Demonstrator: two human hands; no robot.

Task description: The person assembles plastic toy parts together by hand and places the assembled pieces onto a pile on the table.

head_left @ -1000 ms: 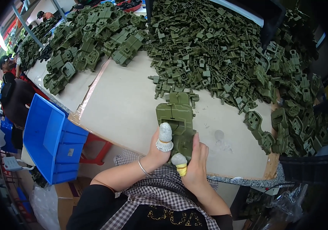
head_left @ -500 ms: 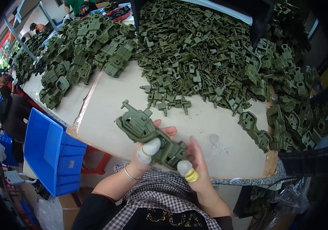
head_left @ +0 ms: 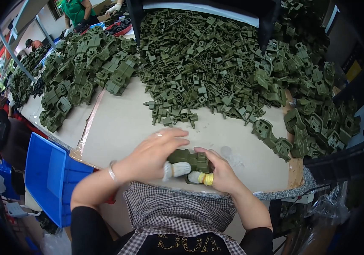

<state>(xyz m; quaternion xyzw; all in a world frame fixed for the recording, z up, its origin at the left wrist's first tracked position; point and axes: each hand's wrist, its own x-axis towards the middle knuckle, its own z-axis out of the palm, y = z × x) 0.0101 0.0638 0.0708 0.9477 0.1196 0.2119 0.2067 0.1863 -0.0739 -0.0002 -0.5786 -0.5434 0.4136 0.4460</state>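
And here we are at the near edge of the tabletop (head_left: 120,136), around its middle, where an olive-green plastic vehicle shell (head_left: 199,160) sits between two bare hands; whether it rests on the surface or is held just above, I can't tell. The right hand (head_left: 226,173) has it gripped at the right end, fingers along the far side and thumb in front. That thumb wears a greyish-white cover (head_left: 195,177), bound by a yellow band (head_left: 208,179). Over on the left end, the left hand (head_left: 145,158) arches across, fingers stretched forward and loosely bent, its thumb in a white knitted cover (head_left: 179,169) along the near side; whether it is clasping the piece, I can't tell.

Beyond them, a great heap of small green plastic parts (head_left: 207,63) crowds the far edge, a few strays (head_left: 185,117) lying on its near fringe. A vehicle-shaped shell (head_left: 271,138) lies near the right edge, beside a pile of similar shells (head_left: 313,127). More shells (head_left: 80,68) cover the far left corner. Below the left edge stands a blue bin (head_left: 46,178), and a co-worker in green (head_left: 75,12) is at the far left.
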